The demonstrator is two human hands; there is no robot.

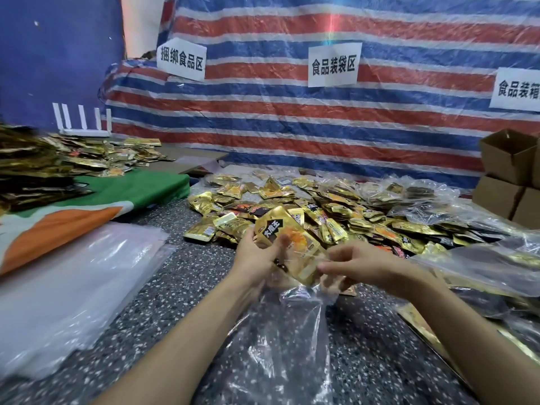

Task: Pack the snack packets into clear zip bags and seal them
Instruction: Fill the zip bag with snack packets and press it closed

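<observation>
A gold snack packet [287, 235] with black lettering stands tilted at the mouth of a clear zip bag [280, 346], which hangs down toward me over the speckled floor. My left hand [255, 255] grips the packet's left side together with the bag's mouth. My right hand [359, 266] pinches the bag's rim on the right, just below the packet. Behind both hands lies a big loose heap of gold snack packets [336, 211].
A stack of clear zip bags [70, 282] lies at the left on an orange, white and green cloth [96, 209]. More gold packets [43, 162] pile at far left. Filled clear bags [482, 264] lie at right, cardboard boxes [508, 176] behind them. A striped tarp [292, 121] backs the area.
</observation>
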